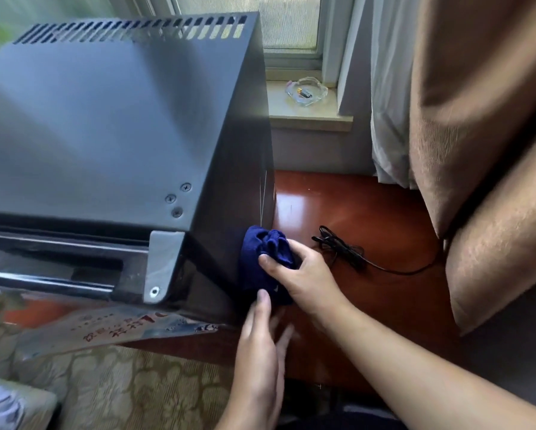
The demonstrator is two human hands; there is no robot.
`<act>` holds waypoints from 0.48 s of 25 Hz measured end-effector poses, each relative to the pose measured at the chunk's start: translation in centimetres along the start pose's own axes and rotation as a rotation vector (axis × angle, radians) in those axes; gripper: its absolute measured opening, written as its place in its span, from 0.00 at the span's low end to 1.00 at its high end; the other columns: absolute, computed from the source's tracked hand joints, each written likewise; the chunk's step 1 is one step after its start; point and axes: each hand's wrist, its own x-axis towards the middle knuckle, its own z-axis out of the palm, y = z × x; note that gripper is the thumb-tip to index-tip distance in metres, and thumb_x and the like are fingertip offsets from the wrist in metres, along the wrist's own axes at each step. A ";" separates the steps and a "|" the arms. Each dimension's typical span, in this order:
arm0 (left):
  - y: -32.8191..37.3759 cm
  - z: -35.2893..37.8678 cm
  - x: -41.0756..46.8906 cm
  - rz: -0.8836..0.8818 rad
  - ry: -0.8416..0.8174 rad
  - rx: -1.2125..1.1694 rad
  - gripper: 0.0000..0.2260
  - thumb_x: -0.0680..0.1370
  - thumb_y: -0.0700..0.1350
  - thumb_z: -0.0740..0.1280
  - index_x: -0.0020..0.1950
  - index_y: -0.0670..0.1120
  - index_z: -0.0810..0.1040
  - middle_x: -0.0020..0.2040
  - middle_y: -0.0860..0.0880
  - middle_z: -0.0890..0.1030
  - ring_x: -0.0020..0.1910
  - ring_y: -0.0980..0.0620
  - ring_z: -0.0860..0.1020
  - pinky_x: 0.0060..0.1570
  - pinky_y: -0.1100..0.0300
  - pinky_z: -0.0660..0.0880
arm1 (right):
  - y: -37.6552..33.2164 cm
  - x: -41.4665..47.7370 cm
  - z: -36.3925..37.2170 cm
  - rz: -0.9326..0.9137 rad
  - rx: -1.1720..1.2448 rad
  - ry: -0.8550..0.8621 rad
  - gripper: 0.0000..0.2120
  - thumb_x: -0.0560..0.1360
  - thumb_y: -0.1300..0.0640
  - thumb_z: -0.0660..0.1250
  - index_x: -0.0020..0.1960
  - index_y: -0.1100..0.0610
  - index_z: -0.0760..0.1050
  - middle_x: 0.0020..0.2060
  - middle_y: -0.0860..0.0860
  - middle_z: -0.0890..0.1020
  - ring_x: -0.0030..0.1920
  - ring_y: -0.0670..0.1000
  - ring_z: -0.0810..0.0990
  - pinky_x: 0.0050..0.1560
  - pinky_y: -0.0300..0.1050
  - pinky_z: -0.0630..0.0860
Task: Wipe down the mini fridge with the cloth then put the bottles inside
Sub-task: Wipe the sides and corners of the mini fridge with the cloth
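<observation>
The black mini fridge (105,125) fills the left and middle of the head view, seen from above, with vent slots along its far top edge. A bunched dark blue cloth (266,252) lies against the fridge's right side wall, low down near the front corner. My right hand (304,274) grips the cloth, thumb on top of it. My left hand (260,342) reaches up from below with straight fingers, its fingertips touching the lower edge of the cloth. No bottles are in view.
The fridge stands on a glossy red-brown wooden top (369,218). A black cable (347,249) lies coiled on it right of the cloth. A glass ashtray (307,90) sits on the window sill behind. Brown and white curtains (477,119) hang at the right.
</observation>
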 end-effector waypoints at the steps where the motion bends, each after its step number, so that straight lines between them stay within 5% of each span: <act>1: 0.2 1.1 0.8 0.028 -0.004 -0.040 0.23 0.81 0.55 0.63 0.75 0.48 0.74 0.71 0.49 0.79 0.69 0.48 0.78 0.70 0.46 0.73 | -0.6 0.8 -0.1 -0.004 -0.012 -0.016 0.10 0.76 0.63 0.75 0.57 0.61 0.83 0.46 0.49 0.87 0.45 0.42 0.83 0.52 0.38 0.80; 8: -0.4 7.0 5.5 0.020 0.082 -0.310 0.18 0.84 0.56 0.59 0.71 0.52 0.78 0.66 0.50 0.83 0.65 0.50 0.81 0.58 0.52 0.78 | 0.1 5.3 -1.8 0.046 -0.205 -0.142 0.13 0.74 0.48 0.73 0.54 0.54 0.83 0.46 0.49 0.88 0.47 0.46 0.85 0.55 0.48 0.80; 12: -0.7 8.2 8.8 0.061 0.182 -0.339 0.17 0.85 0.53 0.59 0.71 0.50 0.78 0.67 0.48 0.82 0.66 0.50 0.80 0.56 0.53 0.78 | 1.2 8.1 -2.7 0.103 -0.184 -0.182 0.05 0.76 0.60 0.75 0.50 0.52 0.83 0.40 0.44 0.86 0.41 0.37 0.82 0.47 0.34 0.78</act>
